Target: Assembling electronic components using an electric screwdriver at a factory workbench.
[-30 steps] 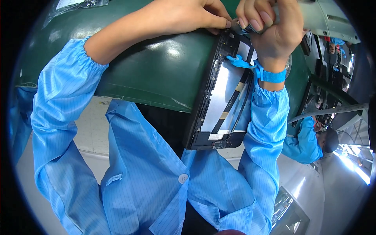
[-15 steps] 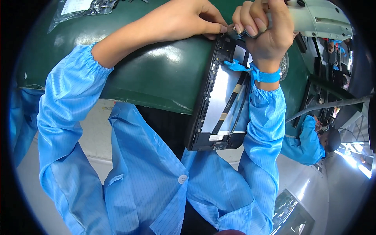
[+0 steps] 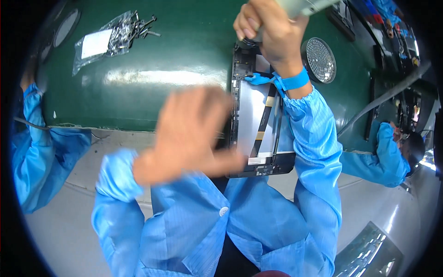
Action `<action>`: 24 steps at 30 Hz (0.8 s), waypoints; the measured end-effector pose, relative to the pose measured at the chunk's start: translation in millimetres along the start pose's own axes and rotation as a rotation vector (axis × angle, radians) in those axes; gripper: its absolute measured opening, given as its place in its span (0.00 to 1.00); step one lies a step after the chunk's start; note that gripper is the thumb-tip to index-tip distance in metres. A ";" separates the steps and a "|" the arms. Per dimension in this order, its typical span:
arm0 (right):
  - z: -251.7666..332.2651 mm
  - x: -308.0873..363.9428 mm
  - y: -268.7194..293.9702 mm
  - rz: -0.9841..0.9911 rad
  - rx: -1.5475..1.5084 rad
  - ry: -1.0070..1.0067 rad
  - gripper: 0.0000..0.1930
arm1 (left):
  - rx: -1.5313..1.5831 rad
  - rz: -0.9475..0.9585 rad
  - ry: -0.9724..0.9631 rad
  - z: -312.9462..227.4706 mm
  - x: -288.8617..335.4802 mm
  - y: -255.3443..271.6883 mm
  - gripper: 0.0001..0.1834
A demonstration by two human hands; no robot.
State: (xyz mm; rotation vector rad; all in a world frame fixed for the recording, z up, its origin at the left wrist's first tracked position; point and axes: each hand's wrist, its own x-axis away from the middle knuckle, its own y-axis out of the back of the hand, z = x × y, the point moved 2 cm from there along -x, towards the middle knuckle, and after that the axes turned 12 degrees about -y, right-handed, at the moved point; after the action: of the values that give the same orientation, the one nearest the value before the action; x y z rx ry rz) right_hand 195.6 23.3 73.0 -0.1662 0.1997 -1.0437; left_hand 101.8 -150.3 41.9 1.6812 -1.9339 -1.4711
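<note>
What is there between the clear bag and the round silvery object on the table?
The head view shows the opened device there, with the right hand over its upper end.

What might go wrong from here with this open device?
The open device juts past the near edge of the table, so a knock from the blurred left hand by its lower left side could tip it. The tail of the blue strap crosses its upper part and might snag. The tool in the right hand could slip and scratch it.
</note>
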 end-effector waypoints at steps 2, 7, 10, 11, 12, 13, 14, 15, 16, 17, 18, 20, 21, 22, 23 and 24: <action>3.1 1.1 -3.3 -0.034 0.031 0.011 0.05 | 0.006 0.207 -0.020 -49.1 26.4 -17.8 0.52; 49.2 11.4 18.2 -0.294 0.055 0.068 0.07 | -0.079 0.205 -0.047 -41.9 42.5 -35.3 0.48; 63.1 16.7 64.9 -0.370 0.029 0.079 0.08 | -0.061 0.178 -0.048 -16.5 28.4 -16.8 0.44; 64.7 16.5 80.3 -0.416 -0.030 0.043 0.09 | -0.069 0.187 -0.060 -4.6 20.3 -9.7 0.44; 65.4 17.5 96.6 -0.414 -0.037 0.027 0.10 | -0.092 0.176 -0.043 9.5 10.5 -5.3 0.44; 65.8 18.1 102.9 -0.427 -0.036 0.039 0.10 | -0.114 0.161 -0.024 24.5 -1.0 -2.1 0.43; 67.1 19.3 108.2 -0.456 -0.006 0.067 0.10 | -0.127 0.141 -0.020 40.0 -15.2 0.4 0.42; 68.0 20.6 116.3 -0.487 0.028 0.096 0.10 | -0.137 0.120 -0.017 57.4 -30.7 0.5 0.42; 67.1 20.7 127.9 -0.475 0.056 0.119 0.10 | -0.187 0.103 -0.058 75.3 -48.2 -0.3 0.41; 63.7 18.8 135.9 -0.474 0.023 0.125 0.10 | -0.240 0.086 -0.092 94.9 -64.4 -0.3 0.40; 62.9 18.7 143.1 -0.482 0.002 0.117 0.10 | -0.294 0.084 -0.133 116.9 -82.4 -3.4 0.40; 59.9 18.7 159.6 -0.475 -0.035 0.116 0.09 | -0.368 0.087 -0.161 161.3 -116.4 -8.5 0.37; 57.5 17.6 168.3 -0.486 -0.037 0.119 0.09 | -0.414 0.051 -0.195 179.9 -131.3 -8.9 0.32; 57.7 16.6 176.6 -0.428 0.014 0.171 0.11 | -0.413 0.024 -0.217 199.6 -147.5 -8.6 0.31; 56.5 16.6 183.5 -0.367 0.066 0.218 0.13 | -0.413 -0.002 -0.234 213.0 -160.4 -9.6 0.30; 56.5 21.2 194.0 -0.369 0.003 0.224 0.12 | -0.430 0.043 -0.251 214.1 -177.8 -14.7 0.30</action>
State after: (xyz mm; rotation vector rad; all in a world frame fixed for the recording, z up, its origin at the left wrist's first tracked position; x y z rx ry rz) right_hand 382.3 103.0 81.2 -0.0834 0.3800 -1.4315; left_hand 25.6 115.1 3.9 1.3102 -1.5870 -1.9855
